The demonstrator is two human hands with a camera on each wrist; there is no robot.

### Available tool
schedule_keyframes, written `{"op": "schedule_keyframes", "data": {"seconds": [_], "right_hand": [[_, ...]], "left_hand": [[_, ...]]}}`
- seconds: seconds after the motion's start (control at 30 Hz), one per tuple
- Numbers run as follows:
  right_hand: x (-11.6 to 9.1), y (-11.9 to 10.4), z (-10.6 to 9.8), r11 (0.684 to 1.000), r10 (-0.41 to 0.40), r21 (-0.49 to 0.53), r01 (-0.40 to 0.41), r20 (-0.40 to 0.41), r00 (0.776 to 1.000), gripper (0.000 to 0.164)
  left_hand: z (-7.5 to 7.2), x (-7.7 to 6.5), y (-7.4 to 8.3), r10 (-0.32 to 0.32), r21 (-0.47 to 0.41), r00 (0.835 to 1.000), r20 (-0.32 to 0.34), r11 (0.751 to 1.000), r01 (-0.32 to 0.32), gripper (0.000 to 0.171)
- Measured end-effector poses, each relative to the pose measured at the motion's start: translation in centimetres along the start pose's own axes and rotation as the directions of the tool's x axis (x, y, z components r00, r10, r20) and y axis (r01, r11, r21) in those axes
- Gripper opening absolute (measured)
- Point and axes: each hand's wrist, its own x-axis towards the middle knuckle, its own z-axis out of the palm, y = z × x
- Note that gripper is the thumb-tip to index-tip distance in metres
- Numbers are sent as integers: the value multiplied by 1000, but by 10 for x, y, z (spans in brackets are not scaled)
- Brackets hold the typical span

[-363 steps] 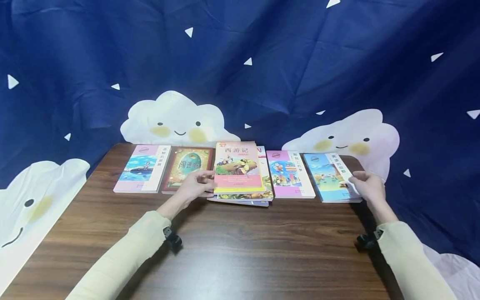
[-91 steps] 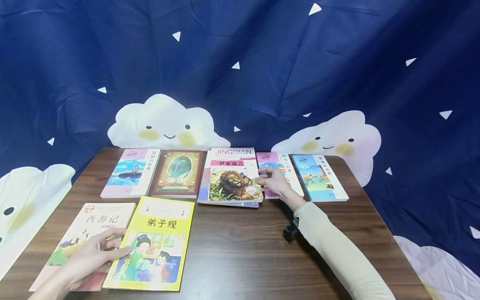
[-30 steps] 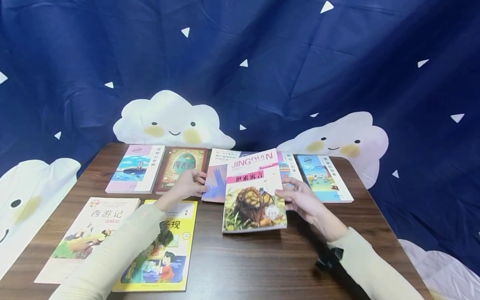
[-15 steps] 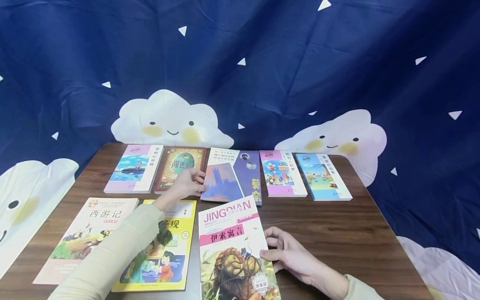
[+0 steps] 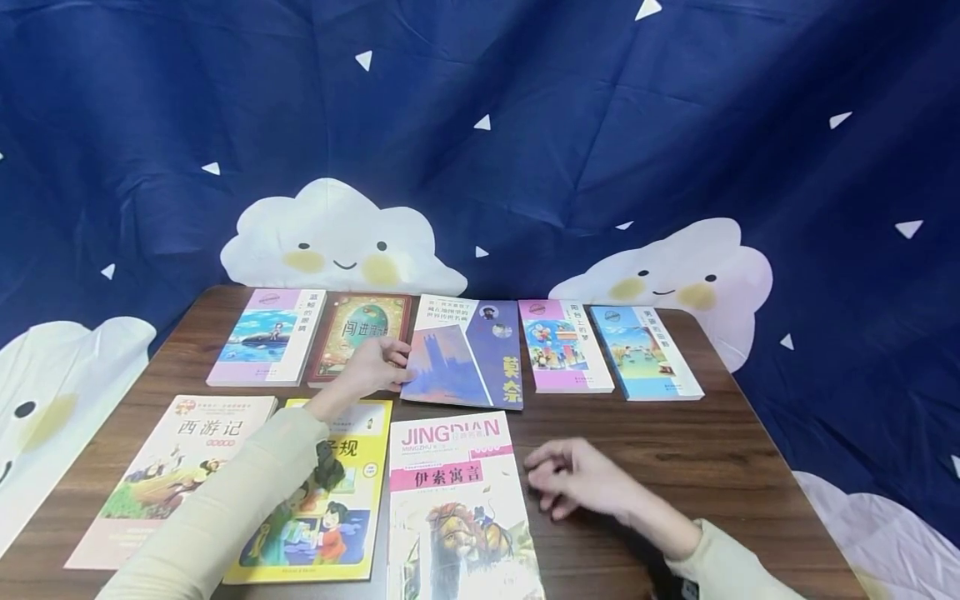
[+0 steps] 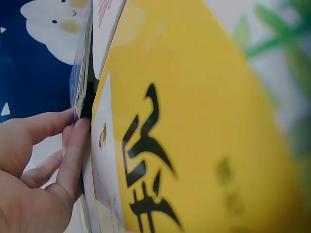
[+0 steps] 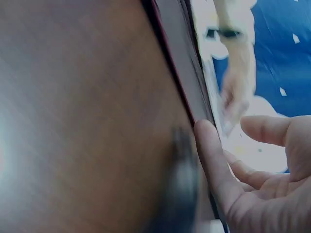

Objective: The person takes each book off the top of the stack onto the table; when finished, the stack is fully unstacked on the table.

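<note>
My left hand (image 5: 371, 367) pinches the left edge of a purple-and-white book (image 5: 495, 358) with a blue painting on its cover, in the back row. In the left wrist view, the thumb and fingers of the left hand (image 6: 43, 165) meet at that book's corner (image 6: 83, 82). The lion-cover book (image 5: 461, 517) lies flat at the front, cut off by the frame's lower edge. Just right of it, my right hand (image 5: 585, 479) is apart from the cover, fingers loosely bent and holding nothing.
A pink book (image 5: 180, 475) and a yellow book (image 5: 330, 533) lie front left, partly under my left sleeve. The back row also has a blue-and-pink book (image 5: 262, 337), a brown-framed book (image 5: 360, 333), a balloon-cover book (image 5: 562, 346) and a light-blue book (image 5: 645, 354) on the wooden table (image 5: 712, 467).
The lion-cover book has come off the purple-and-white book and down to the front, beside the yellow book. My right hand has let go of it. My left hand stays at the purple-and-white book.
</note>
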Motion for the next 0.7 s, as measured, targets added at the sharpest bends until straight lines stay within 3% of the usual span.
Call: {"op": "schedule_keyframes", "data": {"seconds": [0.17,0.33,0.53,0.7], "right_hand": [[43,-20,-38,999,-35,-28,32,-149,988,49],[88,-31,-60,999,-29,27,38,-286,958,49],[120,-30,-62,1000,-23,9,30,-407,913,49],[134,-32,-57,996,-59,-81,27,-420,906,52]], "left_hand": [[0,-1,0,-5,-14,1000,2,1000,5,50],[0,1,-3,1,-31,1000,8,1000,-1,50],[1,1,-2,-2,-19,1000,7,1000,2,50],[1,-2,0,4,-14,1000,5,1000,-4,49]]}}
